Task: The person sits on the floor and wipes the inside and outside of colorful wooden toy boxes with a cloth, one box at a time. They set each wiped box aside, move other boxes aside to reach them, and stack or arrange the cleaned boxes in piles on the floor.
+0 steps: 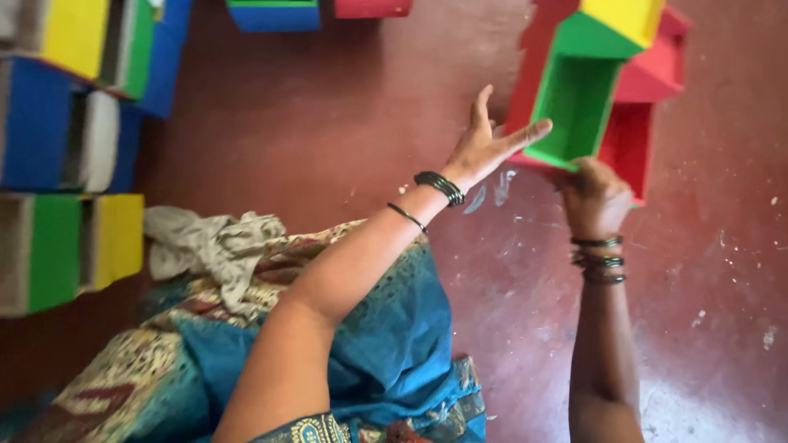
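A painted box unit [603, 82] with green, red and yellow compartments lies on the dark red floor at the upper right. My right hand [593, 197] grips its near edge, fingers closed over the rim. My left hand [486, 143] is open with fingers spread, resting against the left side of the green compartment [574, 102]. Both wrists carry dark bangles.
More painted boxes in blue, yellow, green and white [70, 156] are stacked along the left edge, and two more [275, 12] lie at the top. A crumpled grey cloth [209, 242] lies on blue patterned fabric [386, 344] over my lap.
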